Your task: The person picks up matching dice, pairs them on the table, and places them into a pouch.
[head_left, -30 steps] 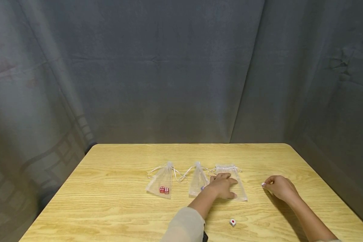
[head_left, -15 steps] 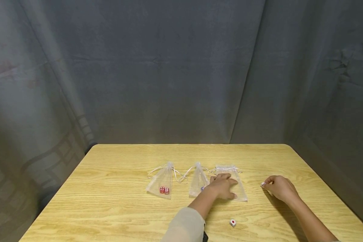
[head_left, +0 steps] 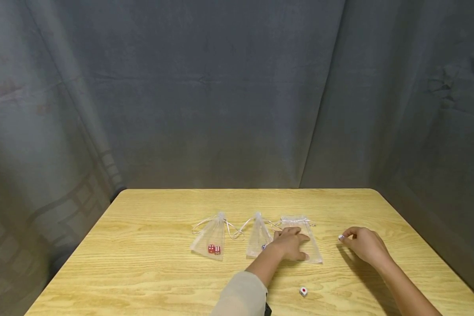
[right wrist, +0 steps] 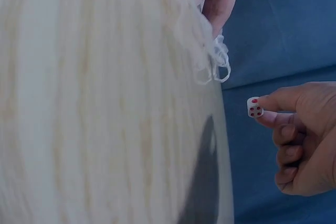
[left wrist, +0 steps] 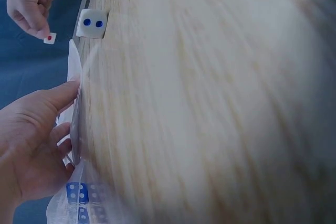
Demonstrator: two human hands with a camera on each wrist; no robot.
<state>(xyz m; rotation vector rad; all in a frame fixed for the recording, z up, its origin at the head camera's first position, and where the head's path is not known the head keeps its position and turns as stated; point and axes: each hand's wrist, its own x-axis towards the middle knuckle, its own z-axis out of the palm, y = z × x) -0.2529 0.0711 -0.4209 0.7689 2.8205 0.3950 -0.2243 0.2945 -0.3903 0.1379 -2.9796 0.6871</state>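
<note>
My right hand (head_left: 366, 245) pinches a small white die (right wrist: 254, 107) between thumb and fingertips, above the table to the right of the bags. Red pips show on it in the right wrist view. My left hand (head_left: 290, 245) rests with spread fingers on the rightmost sheer drawstring bag (head_left: 315, 253), covering part of it. To its left, the middle bag (head_left: 256, 241) has its neck drawn together and holds blue dice (left wrist: 77, 192), partly hidden by my left hand in the head view. Another white die (head_left: 303, 291) lies on the table nearer to me.
At the left lies a third sheer bag (head_left: 205, 241), its neck gathered, with two red dice (head_left: 211, 249) inside. Thin white cords (head_left: 237, 235) trail between the bags. The wooden table (head_left: 150, 228) ends at a grey curtain (head_left: 221, 109) behind and at both sides.
My right hand has raised the die a little off the table and shifted it slightly left. My left hand stays on the rightmost bag.
</note>
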